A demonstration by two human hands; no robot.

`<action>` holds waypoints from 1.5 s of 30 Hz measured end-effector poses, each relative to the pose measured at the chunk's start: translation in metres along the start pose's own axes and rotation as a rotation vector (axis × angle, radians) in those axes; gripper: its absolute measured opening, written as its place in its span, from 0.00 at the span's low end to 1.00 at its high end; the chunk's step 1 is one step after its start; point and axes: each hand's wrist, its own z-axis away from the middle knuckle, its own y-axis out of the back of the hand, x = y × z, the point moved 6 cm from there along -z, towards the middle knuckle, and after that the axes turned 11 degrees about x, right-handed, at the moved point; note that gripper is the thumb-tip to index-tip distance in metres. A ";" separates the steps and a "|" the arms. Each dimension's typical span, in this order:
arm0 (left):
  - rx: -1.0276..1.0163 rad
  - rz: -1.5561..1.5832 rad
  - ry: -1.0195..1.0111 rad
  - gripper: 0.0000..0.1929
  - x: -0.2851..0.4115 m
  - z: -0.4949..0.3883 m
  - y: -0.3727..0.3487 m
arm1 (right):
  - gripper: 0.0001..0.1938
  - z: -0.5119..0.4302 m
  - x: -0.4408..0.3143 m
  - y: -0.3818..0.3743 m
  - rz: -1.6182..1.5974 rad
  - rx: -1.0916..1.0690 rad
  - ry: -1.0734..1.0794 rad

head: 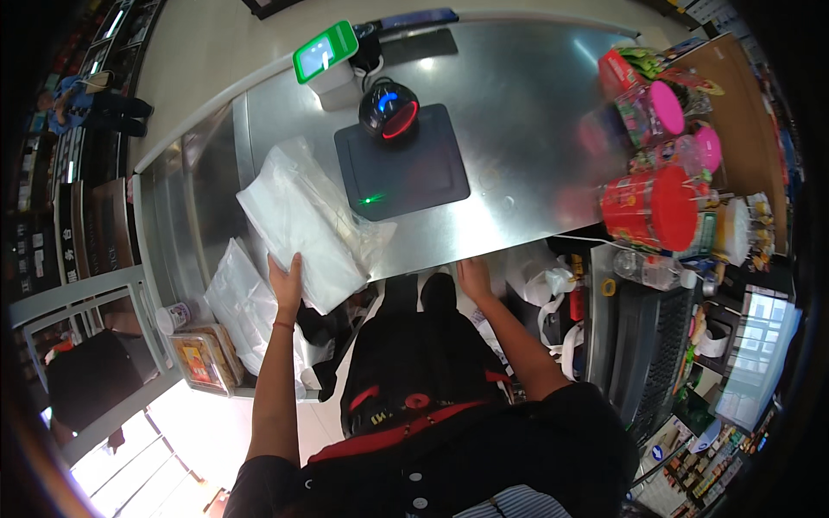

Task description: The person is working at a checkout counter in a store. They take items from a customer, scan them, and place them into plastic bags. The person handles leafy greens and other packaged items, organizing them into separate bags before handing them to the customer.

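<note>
A stack of whitish plastic bags (301,226) lies slantwise at the near left of the steel counter (518,155). My left hand (285,283) grips its near left edge, with the thumb on top and the fingers at the side. More clear plastic bags (249,311) lie left of that hand. My right hand (474,278) is at the counter's near edge, its fingertips partly hidden under the edge; whether it holds anything cannot be told. Beyond the stack, a round black scanner (388,110) with blue and red lights stands on a dark square pad (405,184).
A green-framed payment device (326,53) stands at the far edge. Plastic jars, one with a red lid (673,208), crowd the right side. A keyboard (654,356) and a bottle (647,269) are at the near right. Packaged food (201,362) sits lower left. A person (90,103) stands far left.
</note>
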 end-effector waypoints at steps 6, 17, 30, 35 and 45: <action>0.151 -0.280 -0.233 0.25 0.012 0.000 -0.008 | 0.15 -0.059 0.045 -0.086 -0.126 0.248 -0.419; 0.163 -0.139 -0.103 0.26 0.009 0.009 -0.012 | 0.15 -0.033 0.057 -0.126 -0.355 0.212 -0.910; 0.159 -0.135 -0.117 0.26 0.005 0.012 -0.010 | 0.15 -0.026 0.064 -0.160 -0.899 0.369 -1.281; 0.145 -0.150 -0.124 0.26 0.005 0.007 -0.011 | 0.15 -0.041 0.080 -0.173 -1.242 0.516 -1.393; 0.163 -0.313 -0.243 0.25 0.009 0.004 -0.008 | 0.14 0.010 0.118 -0.096 -1.820 0.463 -1.299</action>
